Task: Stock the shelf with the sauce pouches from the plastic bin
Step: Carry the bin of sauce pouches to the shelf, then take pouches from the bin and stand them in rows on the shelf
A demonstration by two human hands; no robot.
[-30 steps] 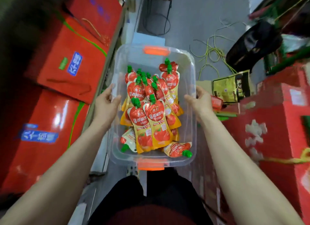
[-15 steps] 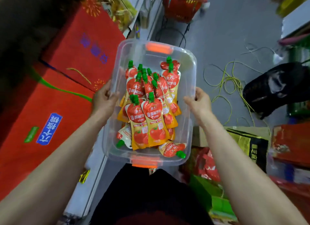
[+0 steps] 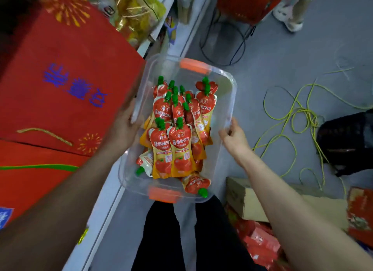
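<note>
Carry step: left hand (image 3: 123,127), right hand (image 3: 235,136) grip plastic bin (image 3: 230,85) side rims, fingers (image 3: 226,132) curled over; sauce pouches (image 3: 175,141) heaped inside; next, park bin by shelf (image 3: 110,206), free a hand

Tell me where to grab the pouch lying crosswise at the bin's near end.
Pinch the neck just behind its green cap, coming down from above. The sauce pouch lies flat on the plastic bin floor, cap end free, its other end against the stack.
</note>
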